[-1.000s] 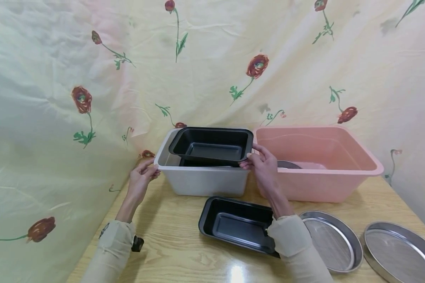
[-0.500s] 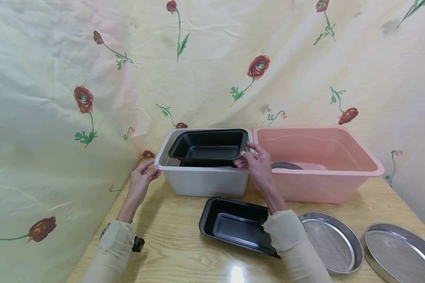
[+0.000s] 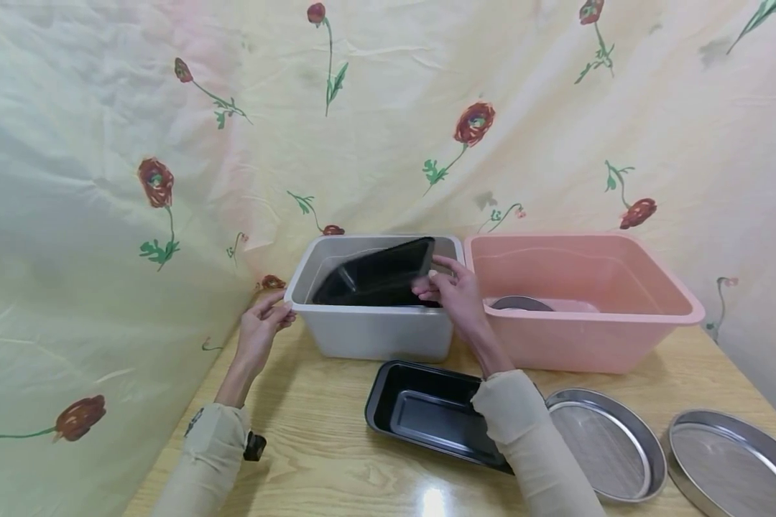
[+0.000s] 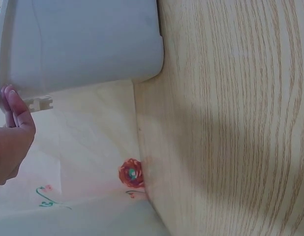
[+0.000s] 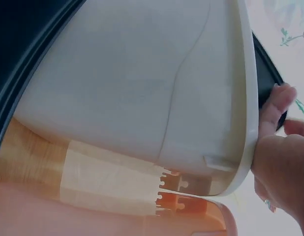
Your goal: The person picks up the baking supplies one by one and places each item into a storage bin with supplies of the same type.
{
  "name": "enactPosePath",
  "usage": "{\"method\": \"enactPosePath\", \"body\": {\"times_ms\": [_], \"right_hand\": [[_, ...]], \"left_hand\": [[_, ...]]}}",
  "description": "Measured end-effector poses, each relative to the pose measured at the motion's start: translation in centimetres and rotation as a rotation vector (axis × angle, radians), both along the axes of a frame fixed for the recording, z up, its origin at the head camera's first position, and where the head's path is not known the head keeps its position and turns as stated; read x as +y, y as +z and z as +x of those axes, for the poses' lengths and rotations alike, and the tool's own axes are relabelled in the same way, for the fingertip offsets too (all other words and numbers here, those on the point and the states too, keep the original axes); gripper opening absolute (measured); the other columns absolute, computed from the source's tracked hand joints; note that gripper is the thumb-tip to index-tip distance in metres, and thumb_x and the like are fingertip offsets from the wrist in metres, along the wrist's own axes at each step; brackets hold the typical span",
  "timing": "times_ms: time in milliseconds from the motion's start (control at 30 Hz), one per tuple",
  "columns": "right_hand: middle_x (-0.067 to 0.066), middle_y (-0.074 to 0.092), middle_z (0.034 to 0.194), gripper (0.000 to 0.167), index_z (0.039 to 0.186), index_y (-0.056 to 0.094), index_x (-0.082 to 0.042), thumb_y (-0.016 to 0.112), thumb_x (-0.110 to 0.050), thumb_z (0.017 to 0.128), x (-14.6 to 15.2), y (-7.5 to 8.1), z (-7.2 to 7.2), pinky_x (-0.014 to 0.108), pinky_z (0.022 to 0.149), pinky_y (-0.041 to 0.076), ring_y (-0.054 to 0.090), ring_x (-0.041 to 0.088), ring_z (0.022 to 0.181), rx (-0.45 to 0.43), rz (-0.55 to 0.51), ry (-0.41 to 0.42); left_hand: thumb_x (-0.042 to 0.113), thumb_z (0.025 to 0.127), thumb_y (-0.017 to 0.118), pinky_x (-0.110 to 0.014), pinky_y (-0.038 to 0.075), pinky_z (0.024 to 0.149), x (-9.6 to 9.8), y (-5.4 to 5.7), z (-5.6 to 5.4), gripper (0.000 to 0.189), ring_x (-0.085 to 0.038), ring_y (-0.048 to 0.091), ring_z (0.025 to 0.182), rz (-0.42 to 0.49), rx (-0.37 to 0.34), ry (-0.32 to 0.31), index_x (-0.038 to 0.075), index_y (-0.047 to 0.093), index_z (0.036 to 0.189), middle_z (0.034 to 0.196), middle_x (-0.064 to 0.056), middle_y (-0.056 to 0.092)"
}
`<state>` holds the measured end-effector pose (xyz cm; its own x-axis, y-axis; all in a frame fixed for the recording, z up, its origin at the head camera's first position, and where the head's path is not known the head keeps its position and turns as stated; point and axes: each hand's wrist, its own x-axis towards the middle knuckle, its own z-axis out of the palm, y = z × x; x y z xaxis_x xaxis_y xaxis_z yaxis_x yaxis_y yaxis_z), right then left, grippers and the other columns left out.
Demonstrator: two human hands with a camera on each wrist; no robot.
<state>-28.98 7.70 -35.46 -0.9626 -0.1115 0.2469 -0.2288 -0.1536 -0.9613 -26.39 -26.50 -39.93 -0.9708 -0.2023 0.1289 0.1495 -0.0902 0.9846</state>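
Note:
My right hand (image 3: 455, 294) pinches the right end of a black loaf pan (image 3: 381, 276), which tilts inside the white bin (image 3: 375, 334) with its left end lower. In the right wrist view, the pan's dark edge (image 5: 267, 73) shows beyond the bin's rim, between thumb and fingers. At the bin's front left corner my left hand (image 3: 261, 327) grips the rim, thumb and fingertips on it; the left wrist view has these fingers (image 4: 19, 108) at the bin's edge. A second black loaf pan (image 3: 436, 413) lies on the table before the bin, its right end hidden by my right sleeve.
Right beside the white bin stands a pink bin (image 3: 575, 337) with a round metal piece (image 3: 522, 304) inside. Two round metal sieves, a nearer-left one (image 3: 604, 445) and a right one (image 3: 737, 467), lie on the wooden table (image 3: 317, 445). A flowered cloth (image 3: 375, 129) hangs behind.
The held loaf pan has gone from level over the white bin to tilted down into it, left end first. My right hand has moved left with it; my left hand stays on the rim.

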Motion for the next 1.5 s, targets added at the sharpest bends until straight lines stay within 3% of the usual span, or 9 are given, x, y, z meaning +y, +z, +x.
{"method": "enactPosePath", "body": {"times_ms": [200,500,700,833,1133,1500], "right_hand": [[0.027,0.070,0.118,0.040,0.151,0.047,0.000,0.046,-0.010,0.112,0.4,0.2,0.0,0.026,0.085,0.060,0.073,0.014,0.086,0.029,0.032,0.003],[0.015,0.074,0.110,0.037,0.146,0.053,-0.004,0.049,-0.017,0.111,2.1,-0.4,1.5,0.028,0.086,0.060,0.072,0.024,0.094,-0.004,0.019,-0.050],[0.005,0.075,0.095,0.033,0.140,0.057,0.000,0.049,-0.012,0.110,3.1,-0.7,2.7,0.026,0.080,0.060,0.070,0.017,0.082,0.049,-0.034,-0.078],[0.000,0.074,0.091,0.032,0.138,0.058,0.001,0.049,-0.012,0.111,3.8,-0.9,3.5,0.024,0.079,0.060,0.071,0.014,0.081,0.082,0.003,-0.093],[0.001,0.073,0.089,0.035,0.137,0.057,0.008,0.052,-0.013,0.110,5.0,-1.7,5.4,0.022,0.075,0.060,0.069,0.013,0.081,0.092,0.049,-0.105],[0.003,0.074,0.092,0.034,0.133,0.060,0.007,0.053,-0.017,0.110,6.0,-2.6,7.0,0.027,0.077,0.060,0.070,0.015,0.083,0.079,0.130,-0.101]], "left_hand": [[-0.003,0.103,0.058,-0.021,0.058,0.081,0.0,0.0,0.1,0.042,-0.008,0.066,0.077,-0.017,0.002,-0.014,-0.017,0.048,0.142,0.081,0.005,0.069],[-0.003,0.103,0.058,-0.019,0.057,0.079,0.0,-0.1,0.2,0.042,-0.009,0.067,0.078,-0.018,0.011,-0.025,-0.017,0.048,0.141,0.081,0.005,0.069],[-0.003,0.103,0.058,-0.018,0.057,0.078,0.2,0.0,0.2,0.042,-0.007,0.066,0.077,-0.011,0.014,-0.020,-0.018,0.047,0.141,0.079,0.006,0.069],[-0.003,0.103,0.058,-0.018,0.057,0.078,0.2,0.0,0.1,0.043,-0.007,0.066,0.076,-0.008,0.015,-0.016,-0.018,0.047,0.142,0.079,0.006,0.069],[-0.004,0.104,0.058,-0.020,0.058,0.080,0.3,0.0,0.2,0.042,-0.006,0.066,0.075,0.010,0.014,-0.011,-0.018,0.047,0.142,0.079,0.006,0.070],[-0.004,0.104,0.057,-0.022,0.058,0.082,0.3,0.0,0.3,0.043,-0.006,0.066,0.074,0.009,0.012,-0.014,-0.018,0.046,0.143,0.078,0.007,0.070]]}}
